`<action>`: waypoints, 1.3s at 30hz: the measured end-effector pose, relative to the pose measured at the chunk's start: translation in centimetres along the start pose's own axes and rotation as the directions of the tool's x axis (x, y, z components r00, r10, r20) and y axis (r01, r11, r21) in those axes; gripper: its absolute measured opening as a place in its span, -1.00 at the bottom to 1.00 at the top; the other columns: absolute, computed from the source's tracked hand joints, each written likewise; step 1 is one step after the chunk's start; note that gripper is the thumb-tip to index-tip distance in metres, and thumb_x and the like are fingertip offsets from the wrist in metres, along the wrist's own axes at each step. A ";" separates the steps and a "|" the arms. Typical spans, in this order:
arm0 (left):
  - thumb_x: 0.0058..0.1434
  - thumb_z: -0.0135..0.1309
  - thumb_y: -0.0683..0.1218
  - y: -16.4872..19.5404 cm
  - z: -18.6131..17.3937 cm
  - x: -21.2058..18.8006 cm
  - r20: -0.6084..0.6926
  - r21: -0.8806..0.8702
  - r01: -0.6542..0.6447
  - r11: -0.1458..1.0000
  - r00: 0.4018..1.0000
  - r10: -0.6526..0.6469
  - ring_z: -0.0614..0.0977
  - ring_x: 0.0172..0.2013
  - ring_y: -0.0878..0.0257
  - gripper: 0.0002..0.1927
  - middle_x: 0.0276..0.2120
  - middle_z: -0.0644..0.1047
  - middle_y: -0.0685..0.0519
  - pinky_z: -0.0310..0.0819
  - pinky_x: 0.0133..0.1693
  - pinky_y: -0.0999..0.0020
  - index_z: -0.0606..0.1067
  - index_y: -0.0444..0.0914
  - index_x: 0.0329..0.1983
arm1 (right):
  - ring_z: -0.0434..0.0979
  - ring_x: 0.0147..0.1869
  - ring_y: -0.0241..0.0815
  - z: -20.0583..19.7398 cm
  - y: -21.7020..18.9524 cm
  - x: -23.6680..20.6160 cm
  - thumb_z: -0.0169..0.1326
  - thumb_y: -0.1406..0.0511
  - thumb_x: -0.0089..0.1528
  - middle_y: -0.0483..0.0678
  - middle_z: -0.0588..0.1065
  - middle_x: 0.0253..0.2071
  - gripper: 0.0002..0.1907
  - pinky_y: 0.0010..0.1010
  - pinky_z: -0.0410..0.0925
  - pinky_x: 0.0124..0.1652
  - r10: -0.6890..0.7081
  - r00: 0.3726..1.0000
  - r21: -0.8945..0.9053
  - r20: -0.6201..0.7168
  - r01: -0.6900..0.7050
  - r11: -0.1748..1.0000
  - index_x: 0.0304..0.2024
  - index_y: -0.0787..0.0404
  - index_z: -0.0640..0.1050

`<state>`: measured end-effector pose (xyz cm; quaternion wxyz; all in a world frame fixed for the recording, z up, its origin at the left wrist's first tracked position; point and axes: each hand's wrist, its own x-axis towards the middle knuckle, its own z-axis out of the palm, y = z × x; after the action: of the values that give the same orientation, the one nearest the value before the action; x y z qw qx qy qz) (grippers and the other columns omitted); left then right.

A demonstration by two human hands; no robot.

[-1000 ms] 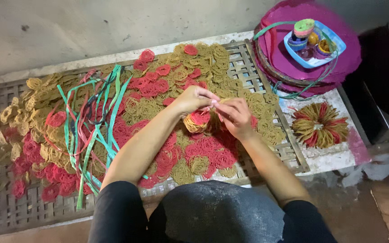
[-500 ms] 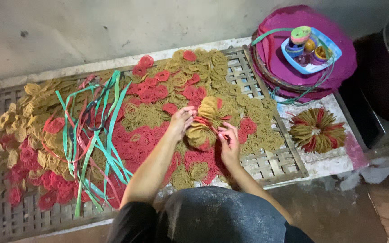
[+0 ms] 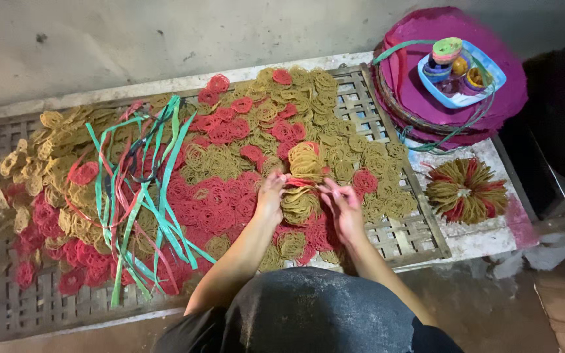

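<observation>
Over woven bamboo tray (image 3: 420,238), both hands gripping stacked crackers (image 3: 302,183), grey wall (image 3: 132,39)

— What lies far left of the fingers?
— Green and red strips (image 3: 140,189), in a loose pile.
— And off to the right?
— A tied round bunch (image 3: 467,189), yellow and red. Farther up sits a blue tray (image 3: 460,98) with little cups, on a pink cloth (image 3: 420,72).

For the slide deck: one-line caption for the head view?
Both hands, left hand and right hand, tie a bundle of tan discs over a woven tray.
</observation>
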<state>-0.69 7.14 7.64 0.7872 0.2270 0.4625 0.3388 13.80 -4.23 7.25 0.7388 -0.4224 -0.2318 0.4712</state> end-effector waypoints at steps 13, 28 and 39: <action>0.46 -0.13 -0.09 -3.0 -1.3 -1.6 0.222 0.170 -0.016 0.985 0.975 -0.022 0.61 -0.06 0.21 -0.66 -0.15 0.56 -0.01 0.56 0.15 0.31 0.50 -0.28 0.19 | 0.56 0.08 -0.11 -2.4 -0.5 -2.4 -0.08 0.34 0.40 0.11 0.52 0.00 -0.92 -0.25 0.43 0.09 -0.039 0.999 0.088 0.004 0.039 0.995 -0.20 0.22 0.40; 0.47 -0.15 -0.09 -4.3 -3.3 -3.6 0.127 0.010 -0.333 0.943 0.936 0.329 0.56 0.11 0.15 -0.76 0.00 0.52 -0.07 0.51 0.23 0.22 0.48 -0.33 -0.03 | 0.46 0.19 -0.05 -3.4 0.9 -4.8 -0.03 0.36 0.41 0.12 0.44 0.18 -0.92 -0.23 0.38 0.18 -0.040 0.993 0.064 -0.111 0.048 0.997 -0.20 0.23 0.43; 0.62 -0.16 -0.09 -2.3 0.3 -1.7 0.374 -0.151 -0.361 0.920 0.841 0.391 0.45 0.08 0.21 -0.85 0.13 0.50 -0.10 0.32 0.02 0.41 0.36 -0.23 -0.08 | 0.26 0.51 -0.02 -1.9 -2.2 -1.5 -0.05 0.36 0.43 0.20 0.23 0.50 -0.94 -0.15 0.15 0.42 -0.272 0.917 -0.316 0.292 0.361 0.878 -0.12 0.23 0.40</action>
<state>-0.25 4.27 7.23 0.7906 0.3476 0.2264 0.4504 15.62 -6.80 8.22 0.6818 -0.4480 -0.4682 0.3394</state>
